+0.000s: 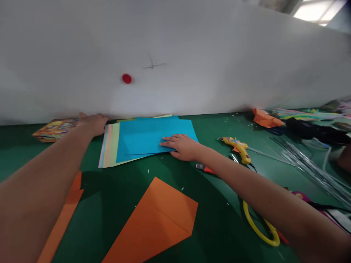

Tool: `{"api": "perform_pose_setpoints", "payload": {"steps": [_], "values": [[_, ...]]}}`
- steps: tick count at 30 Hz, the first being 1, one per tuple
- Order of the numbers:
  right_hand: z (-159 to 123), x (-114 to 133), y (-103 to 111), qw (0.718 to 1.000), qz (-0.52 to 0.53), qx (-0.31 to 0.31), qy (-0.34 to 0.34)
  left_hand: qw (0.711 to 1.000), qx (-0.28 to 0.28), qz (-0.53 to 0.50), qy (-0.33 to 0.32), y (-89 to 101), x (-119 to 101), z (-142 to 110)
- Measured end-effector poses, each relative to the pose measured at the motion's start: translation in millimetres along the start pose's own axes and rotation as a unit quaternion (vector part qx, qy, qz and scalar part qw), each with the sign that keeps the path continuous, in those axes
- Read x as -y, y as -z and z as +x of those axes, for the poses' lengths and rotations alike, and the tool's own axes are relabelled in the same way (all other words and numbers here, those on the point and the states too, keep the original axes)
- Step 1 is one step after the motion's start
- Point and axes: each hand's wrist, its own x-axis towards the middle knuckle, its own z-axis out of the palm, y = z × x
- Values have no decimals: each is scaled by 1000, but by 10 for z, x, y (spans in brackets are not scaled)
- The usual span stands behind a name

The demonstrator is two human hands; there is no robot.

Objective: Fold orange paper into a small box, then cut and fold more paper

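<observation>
My right hand (182,147) lies on the lower right of a blue paper sheet (148,137), fingers stretched out flat. The blue sheets rest on a stack of coloured paper (109,146), whose pink, cream and yellow-green edges show at the left. My left hand (93,123) is at the back of the table, between the stack's left edge and an orange-yellow box (56,130). Its fingers are mostly hidden behind the back of the hand, so whether it grips anything is unclear. A folded orange paper (161,219) lies nearer to me.
Another orange paper piece (64,219) lies under my left forearm. At right are a yellow glue gun (237,147), scissors with yellow handles (259,228), a partly covered cutter (204,168) and clear sticks (309,168). A white wall (192,73) borders the green table (123,204).
</observation>
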Motion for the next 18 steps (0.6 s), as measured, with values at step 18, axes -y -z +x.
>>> {"api": "perform_pose_setpoints", "payload": {"steps": [18], "values": [[-119,54,-72,999,51,0,-11,990,-127,58,-34,924,27,-212]]}}
